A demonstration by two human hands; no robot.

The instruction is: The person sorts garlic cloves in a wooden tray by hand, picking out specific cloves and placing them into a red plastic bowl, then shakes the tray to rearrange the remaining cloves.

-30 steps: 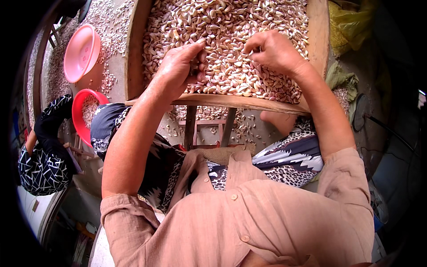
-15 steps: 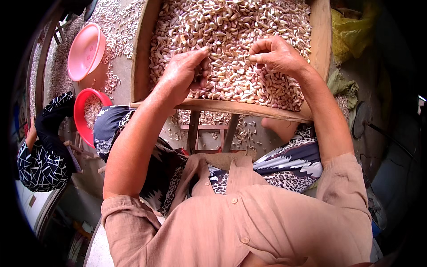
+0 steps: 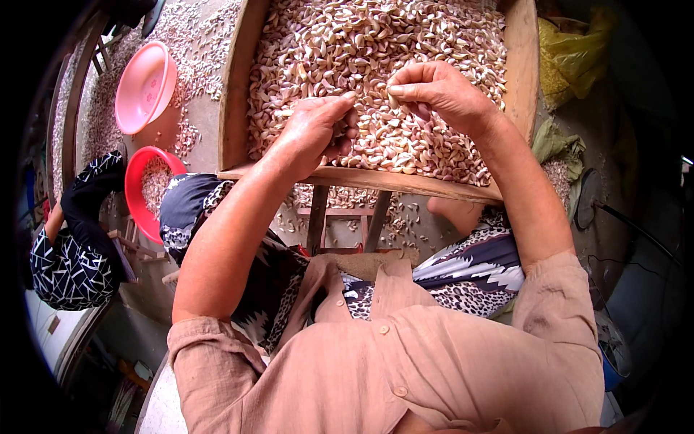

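Observation:
A wooden tray (image 3: 233,94) full of loose garlic cloves (image 3: 318,54) lies in front of me. Above its near part, my right hand (image 3: 444,95) pinches one pale garlic clove (image 3: 392,100) between thumb and forefinger. My left hand (image 3: 314,130) is closed over the tray's near left part, its fingers curled inward and the thumb laid along the top. What it holds, if anything, is hidden in shadow under the fingers. The two hands face each other with a small gap between them.
On the left are a pink basin (image 3: 144,87) and a red basin (image 3: 134,195) with cloves in it. Another person in patterned clothes (image 3: 76,267) sits beyond them. Cloves cover much of the floor (image 3: 191,43). A yellow sack (image 3: 571,54) stands right of the tray.
My right hand has moved left toward my left hand, and a clove now shows at its fingertips. My left hand has shifted slightly right and nearer to me.

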